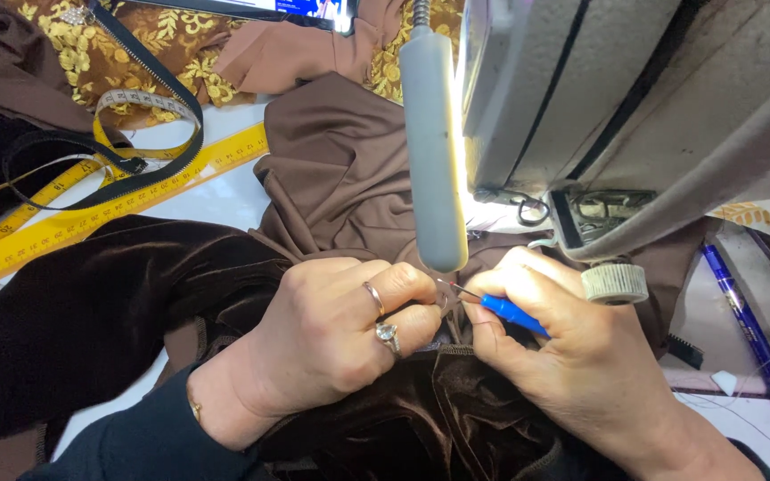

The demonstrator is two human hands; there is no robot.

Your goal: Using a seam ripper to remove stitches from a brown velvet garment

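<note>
velvet point(135, 294) pinched; blue seam ripper point(508, 313) gripped

Two bare hands meet at the centre of the frame: one left hand point(331, 334) and one right hand point(572, 347). Two rings point(374, 298) sit on the left hand, and one thin bracelet point(194, 410) circles its wrist. One blue-handled seam ripper point(501, 309) lies between the hands. One sewing machine point(634, 116) fills the upper right, with one grey lamp point(432, 151) beside it. At the left are one yellow ruler point(64, 227) and one coiled measuring tape point(135, 100). One blue pen point(746, 312) lies at the right edge.
</note>
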